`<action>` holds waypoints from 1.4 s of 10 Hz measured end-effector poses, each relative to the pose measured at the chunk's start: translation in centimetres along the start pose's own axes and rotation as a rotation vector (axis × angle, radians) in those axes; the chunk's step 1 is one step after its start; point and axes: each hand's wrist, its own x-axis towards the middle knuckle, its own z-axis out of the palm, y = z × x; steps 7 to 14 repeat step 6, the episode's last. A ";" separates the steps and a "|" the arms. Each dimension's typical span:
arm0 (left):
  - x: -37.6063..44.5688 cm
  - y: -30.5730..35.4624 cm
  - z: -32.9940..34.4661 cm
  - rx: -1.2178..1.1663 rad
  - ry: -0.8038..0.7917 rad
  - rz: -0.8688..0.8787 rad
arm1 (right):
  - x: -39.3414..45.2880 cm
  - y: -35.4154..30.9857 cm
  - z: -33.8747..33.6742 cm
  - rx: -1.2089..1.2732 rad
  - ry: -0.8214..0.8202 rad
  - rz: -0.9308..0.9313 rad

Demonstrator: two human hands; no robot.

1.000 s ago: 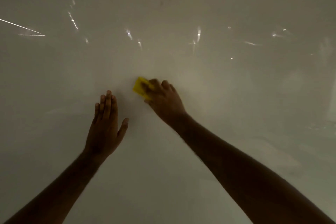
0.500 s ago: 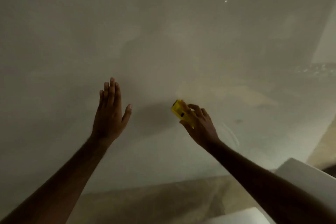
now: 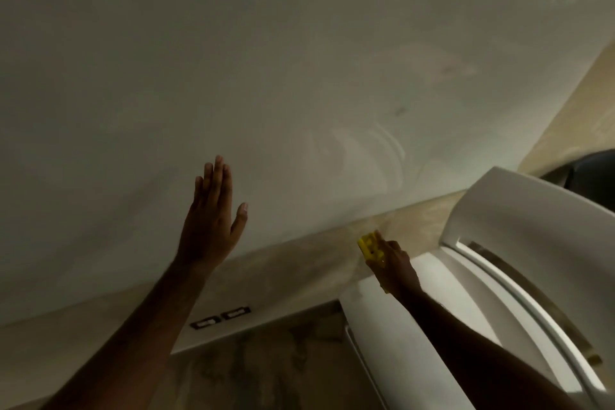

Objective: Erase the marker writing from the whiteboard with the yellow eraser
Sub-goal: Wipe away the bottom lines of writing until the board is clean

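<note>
Eraser [image 3: 368,245], gripped by right hand [image 3: 394,268], dropped below whiteboard [image 3: 266,76].

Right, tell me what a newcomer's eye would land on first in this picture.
The yellow eraser stands out first, the one bright thing in a dim scene, held in the right hand below the whiteboard's lower edge, at lower right of centre. Next comes the left hand, fingers straight and raised flat against the pale whiteboard, which fills the upper picture. A faint dark smudge shows right of centre on the board.
</note>
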 end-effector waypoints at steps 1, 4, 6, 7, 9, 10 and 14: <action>-1.3 2.4 2.8 -0.032 -0.073 0.029 | -2.2 5.3 3.3 -0.042 -0.147 0.178; -4.2 4.9 7.4 -0.068 -0.172 0.072 | -6.8 10.5 8.0 -0.113 -0.331 0.325; -5.4 4.9 7.8 -0.062 -0.178 0.108 | -7.7 10.8 9.1 -0.114 -0.327 0.340; -5.4 4.9 7.8 -0.062 -0.178 0.108 | -7.7 10.8 9.1 -0.114 -0.327 0.340; -5.4 4.9 7.8 -0.062 -0.178 0.108 | -7.7 10.8 9.1 -0.114 -0.327 0.340; -5.4 4.9 7.8 -0.062 -0.178 0.108 | -7.7 10.8 9.1 -0.114 -0.327 0.340; -5.4 4.9 7.8 -0.062 -0.178 0.108 | -7.7 10.8 9.1 -0.114 -0.327 0.340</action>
